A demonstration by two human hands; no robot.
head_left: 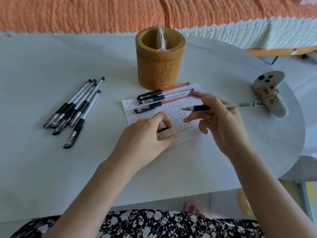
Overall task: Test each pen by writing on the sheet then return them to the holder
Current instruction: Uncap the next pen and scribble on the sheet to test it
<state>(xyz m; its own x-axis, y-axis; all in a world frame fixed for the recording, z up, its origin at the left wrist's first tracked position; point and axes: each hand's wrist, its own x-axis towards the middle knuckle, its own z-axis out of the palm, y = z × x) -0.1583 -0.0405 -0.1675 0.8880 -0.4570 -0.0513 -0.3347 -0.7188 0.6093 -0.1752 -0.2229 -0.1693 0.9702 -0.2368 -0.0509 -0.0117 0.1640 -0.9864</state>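
My right hand [221,121] holds an uncapped black gel pen [200,108] level above the sheet, tip pointing left. My left hand [147,134] rests on the written sheet [180,117] and pinches a black pen cap [163,129]. Three capped pens [163,98] lie across the sheet's top edge, two with red refills. Several capped black pens [73,109] lie in a heap at the left. The carved bamboo holder [160,57] stands behind the sheet, with a wrapped packet [161,38] inside.
A white controller [269,91] with taped labels lies at the right near the table's rounded edge [295,134]. An orange bedspread [120,12] runs along the far side. The white tabletop [85,169] spreads in front of me.
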